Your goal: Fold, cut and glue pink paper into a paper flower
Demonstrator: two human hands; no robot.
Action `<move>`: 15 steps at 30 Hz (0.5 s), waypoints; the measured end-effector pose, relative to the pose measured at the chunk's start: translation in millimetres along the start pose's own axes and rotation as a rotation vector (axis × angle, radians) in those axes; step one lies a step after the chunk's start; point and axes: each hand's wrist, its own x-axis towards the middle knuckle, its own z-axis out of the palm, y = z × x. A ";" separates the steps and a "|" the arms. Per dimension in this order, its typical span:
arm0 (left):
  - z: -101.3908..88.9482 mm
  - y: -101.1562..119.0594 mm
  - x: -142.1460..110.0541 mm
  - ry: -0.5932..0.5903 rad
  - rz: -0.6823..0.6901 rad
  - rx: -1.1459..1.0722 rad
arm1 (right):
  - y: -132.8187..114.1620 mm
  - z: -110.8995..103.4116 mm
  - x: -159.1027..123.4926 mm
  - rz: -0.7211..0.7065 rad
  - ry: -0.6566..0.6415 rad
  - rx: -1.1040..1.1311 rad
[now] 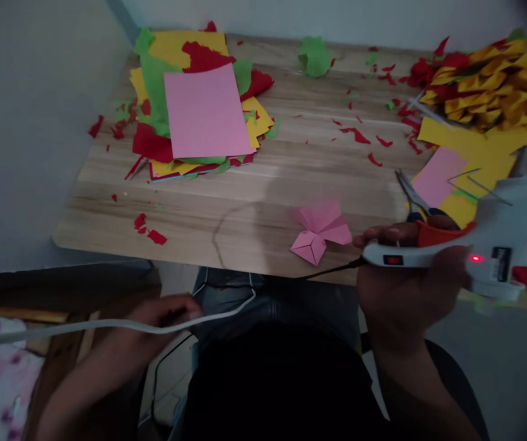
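Note:
My right hand [405, 300] is wrapped round a white hot glue gun [442, 254], its red light lit and its orange trigger showing. The black cord [332, 270] runs from the handle's end across the table edge. Low over my lap, my left hand [157, 318] has curled fingers, and a white cable [121, 324] crosses in front of it. Whatever those fingers hold, if anything, is hidden. On the table near the front edge lies a folded pink paper piece [321, 233], just left of the glue gun. Scissors [413, 196] rest behind my right hand.
Pink sheets [206, 113] top a messy pile of coloured paper at the back left. Folded yellow pieces [497, 86] heap at the back right. Red scraps [355, 135] and a green scrap [315, 56] are scattered over the wooden table [199, 220]. A wall borders the left side.

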 end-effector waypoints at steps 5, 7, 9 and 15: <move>-9.0 -8.8 11.4 0.376 0.068 -0.131 | 6.2 8.1 -1.4 0.037 -0.118 -0.004; -3.0 -0.8 17.0 0.236 0.155 -0.091 | 8.0 12.7 -3.8 0.040 -0.120 -0.041; 5.6 9.4 20.0 0.082 0.224 -0.060 | 9.5 16.5 -7.6 0.060 -0.132 -0.052; 30.8 34.3 14.4 -0.181 0.412 -0.102 | 14.9 19.1 -25.9 0.129 -0.315 -0.135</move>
